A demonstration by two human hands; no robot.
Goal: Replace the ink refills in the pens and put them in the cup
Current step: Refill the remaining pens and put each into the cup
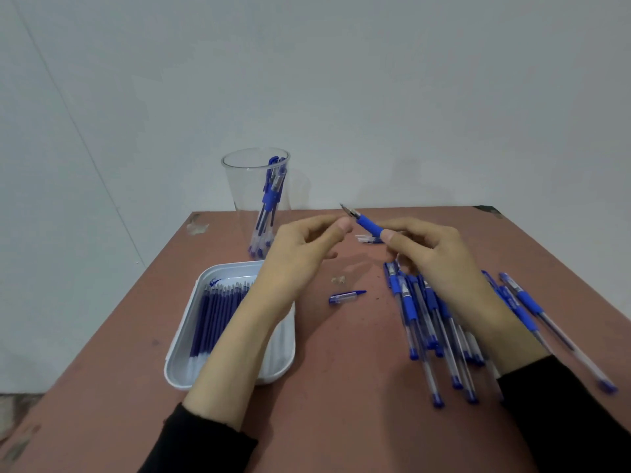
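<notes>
While the right hand (433, 254) pinches the pen (370, 227), its tip slants up toward the left hand (300, 254) just beside it, loosely curled and seemingly empty.

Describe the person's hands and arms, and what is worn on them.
The left hand and right hand are bare: no gloves, no ring or watch in view. The left sleeve and right sleeve are plain black and long, ending partway up the forearms, wrists uncovered.
</notes>
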